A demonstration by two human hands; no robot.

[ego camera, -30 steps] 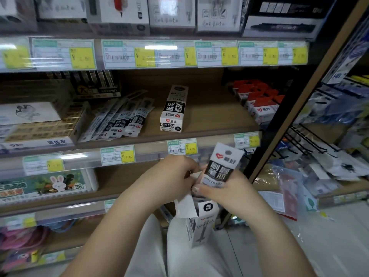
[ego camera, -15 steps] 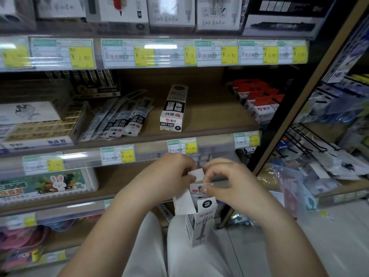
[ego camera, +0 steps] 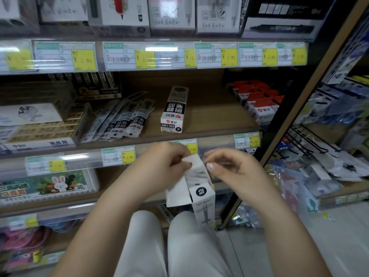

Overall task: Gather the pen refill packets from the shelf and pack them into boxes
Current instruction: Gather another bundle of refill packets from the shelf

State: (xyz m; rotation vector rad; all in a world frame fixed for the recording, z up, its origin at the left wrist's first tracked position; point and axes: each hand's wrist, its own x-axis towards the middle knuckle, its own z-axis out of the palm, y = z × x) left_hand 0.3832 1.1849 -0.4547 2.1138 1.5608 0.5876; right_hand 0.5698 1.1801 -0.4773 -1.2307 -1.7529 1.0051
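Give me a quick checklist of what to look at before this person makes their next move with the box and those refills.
1. Open box steadied upright between the knees: ok.
2. Top flap held open by the left hand: ok.
3. Right hand free for the next pick: cannot tell; its fingers are curled near the flap, blurred.
4. Refill packets left on the shelf: ok, several lie fanned out.
5. Room left inside the box: cannot tell, the opening is blurred.
6. Closed box GR1103 lying apart from the packets: ok.
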